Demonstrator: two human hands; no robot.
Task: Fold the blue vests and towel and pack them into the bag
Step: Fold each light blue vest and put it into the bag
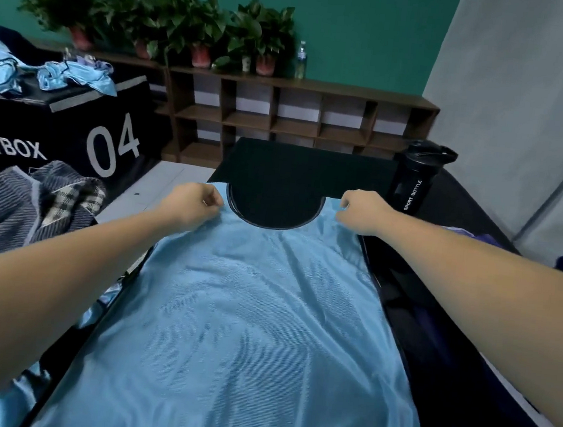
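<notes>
We are pinching the blue vest [246,313] by its two shoulders: our left hand [193,206] is gripping the left one and our right hand [362,214] the right, fingers curled into the fabric. The vest is lying spread flat on a black surface [294,170], neckline away from us. Near our right hand a black bottle [414,181] is showing "SPORT BOTTLE". At left a black box [73,145] is showing "04" and the cut-off letters "FTBOX". Crumpled blue vests [76,75] are lying on top, and a striped towel [8,218] is heaped in front.
</notes>
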